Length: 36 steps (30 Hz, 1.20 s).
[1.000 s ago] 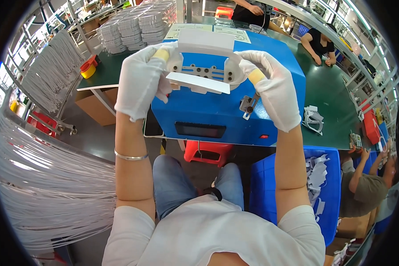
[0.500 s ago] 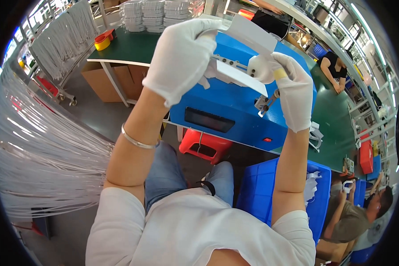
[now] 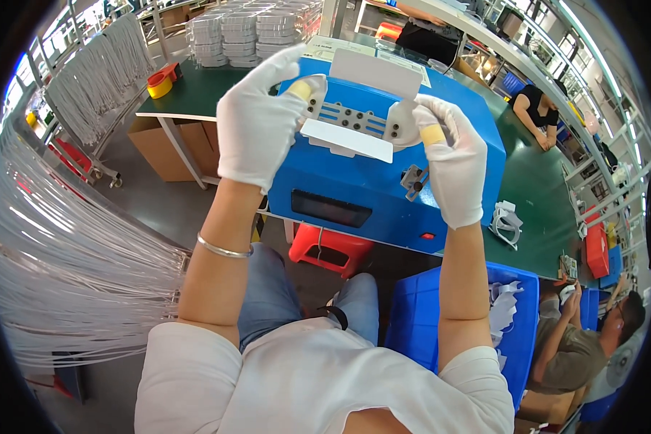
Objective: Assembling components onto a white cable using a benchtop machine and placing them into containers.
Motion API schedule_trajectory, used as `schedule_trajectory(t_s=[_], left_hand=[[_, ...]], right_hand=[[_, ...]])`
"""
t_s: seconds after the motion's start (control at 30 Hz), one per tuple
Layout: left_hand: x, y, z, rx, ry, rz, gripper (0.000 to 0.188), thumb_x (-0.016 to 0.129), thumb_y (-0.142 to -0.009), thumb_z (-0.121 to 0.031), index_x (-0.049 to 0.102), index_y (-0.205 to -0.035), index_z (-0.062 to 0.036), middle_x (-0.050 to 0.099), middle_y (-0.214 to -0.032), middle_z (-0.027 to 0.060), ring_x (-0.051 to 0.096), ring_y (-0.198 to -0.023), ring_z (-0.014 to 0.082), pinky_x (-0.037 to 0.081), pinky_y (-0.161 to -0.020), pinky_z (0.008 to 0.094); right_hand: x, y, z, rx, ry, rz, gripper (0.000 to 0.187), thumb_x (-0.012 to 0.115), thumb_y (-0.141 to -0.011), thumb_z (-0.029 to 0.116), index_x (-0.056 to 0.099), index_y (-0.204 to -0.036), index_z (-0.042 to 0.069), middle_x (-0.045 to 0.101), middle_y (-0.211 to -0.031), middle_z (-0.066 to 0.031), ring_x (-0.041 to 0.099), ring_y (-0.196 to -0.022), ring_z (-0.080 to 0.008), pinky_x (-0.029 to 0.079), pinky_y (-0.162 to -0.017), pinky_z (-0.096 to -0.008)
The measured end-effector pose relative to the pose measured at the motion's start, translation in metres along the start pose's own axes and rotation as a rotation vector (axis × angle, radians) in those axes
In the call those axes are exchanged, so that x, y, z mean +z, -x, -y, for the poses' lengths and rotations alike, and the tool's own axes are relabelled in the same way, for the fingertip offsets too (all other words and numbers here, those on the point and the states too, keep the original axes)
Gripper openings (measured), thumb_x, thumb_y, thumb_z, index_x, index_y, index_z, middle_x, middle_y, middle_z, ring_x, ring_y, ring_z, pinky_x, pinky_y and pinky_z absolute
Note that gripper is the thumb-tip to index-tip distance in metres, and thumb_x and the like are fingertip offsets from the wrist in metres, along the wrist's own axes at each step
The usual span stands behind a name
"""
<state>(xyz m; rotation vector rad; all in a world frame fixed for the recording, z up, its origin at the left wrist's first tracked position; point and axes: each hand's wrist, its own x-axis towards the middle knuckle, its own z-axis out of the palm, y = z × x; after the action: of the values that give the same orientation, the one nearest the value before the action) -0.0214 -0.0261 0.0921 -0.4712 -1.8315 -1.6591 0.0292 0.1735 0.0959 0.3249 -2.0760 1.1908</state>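
Observation:
A thin white piece with two flat panels sits at a metal rail [image 3: 351, 116] with black screws on top of a blue machine [image 3: 333, 173]. Its upper panel [image 3: 375, 72] stands tilted behind the rail and its lower panel [image 3: 349, 140] lies before it. My left hand [image 3: 257, 123], white-gloved with yellowish tape on the thumb, is at the left end, its thumb against a rounded white end and its fingers stretched up and apart. My right hand [image 3: 454, 159], gloved and taped likewise, has curled fingers at the right end of the piece; their exact grip is partly hidden.
A metal bracket [image 3: 414, 181] sits on the machine, beside white scraps [image 3: 506, 224] on the green table. A blue bin [image 3: 419, 311] with white pieces stands lower right, near a red stool [image 3: 325, 249]. Stacked clear trays [image 3: 246, 32] stand at the back left. Co-workers sit at the right.
The white piece has moved left and its panels now lie more level. My left hand has let go of the upper panel, its fingers now spread. The right hand stays near the right end.

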Motion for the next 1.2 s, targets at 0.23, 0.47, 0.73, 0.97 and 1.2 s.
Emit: schedule_trajectory(t_s=[0.23,0.47,0.73,0.97,1.2], left_hand=[[-0.009,-0.027,0.007,-0.374,0.019,0.303,0.032,0.057,-0.091,-0.027,0.066,-0.113,-0.0056,0.063,-0.079,0.0025,0.049,-0.057,0.0041,0.039,-0.045,0.0184],[-0.003,0.027,0.030,-0.547,0.429,0.055,0.044,0.054,-0.091,-0.043,0.057,-0.103,-0.0006,0.058,-0.072,0.0059,0.052,-0.051,0.0095,0.044,-0.044,0.0219],[0.027,0.066,0.036,-0.793,0.940,0.321,0.036,0.055,-0.093,-0.020,0.050,-0.114,0.0086,0.062,-0.103,0.0208,0.066,-0.080,0.0244,0.058,-0.070,0.0353],[0.006,0.067,0.044,-0.794,0.793,0.459,0.026,0.058,-0.090,-0.015,0.060,-0.103,0.0076,0.066,-0.088,0.0154,0.067,-0.066,0.0228,0.057,-0.062,0.0324],[-0.210,0.006,0.092,0.162,-0.762,-0.771,0.031,0.063,-0.083,-0.008,0.060,-0.113,-0.0006,0.059,-0.114,0.0151,0.058,-0.102,0.0266,0.046,-0.090,0.0348]], right_hand=[[-0.002,-0.013,0.008,0.203,-0.154,0.120,0.025,0.062,-0.090,0.017,0.064,-0.108,0.000,0.065,-0.100,-0.0056,0.058,-0.089,-0.0104,0.046,-0.080,-0.0236],[-0.016,-0.018,-0.017,0.229,-0.184,0.239,0.031,0.059,-0.092,0.021,0.059,-0.116,-0.001,0.063,-0.104,-0.0055,0.056,-0.097,-0.0107,0.043,-0.087,-0.0230],[0.006,-0.052,0.007,0.113,-0.083,0.310,0.020,0.061,-0.090,0.018,0.063,-0.097,-0.001,0.061,-0.086,-0.0018,0.052,-0.076,-0.0071,0.045,-0.072,-0.0224],[0.015,-0.042,0.005,-0.074,0.191,0.226,0.024,0.056,-0.092,0.017,0.059,-0.107,-0.002,0.062,-0.095,-0.0061,0.056,-0.088,-0.0112,0.044,-0.082,-0.0257],[-0.019,0.019,0.021,0.095,0.125,0.039,0.028,0.049,-0.094,0.005,0.055,-0.121,0.000,0.060,-0.114,-0.0093,0.056,-0.108,-0.0174,0.041,-0.097,-0.0304]])
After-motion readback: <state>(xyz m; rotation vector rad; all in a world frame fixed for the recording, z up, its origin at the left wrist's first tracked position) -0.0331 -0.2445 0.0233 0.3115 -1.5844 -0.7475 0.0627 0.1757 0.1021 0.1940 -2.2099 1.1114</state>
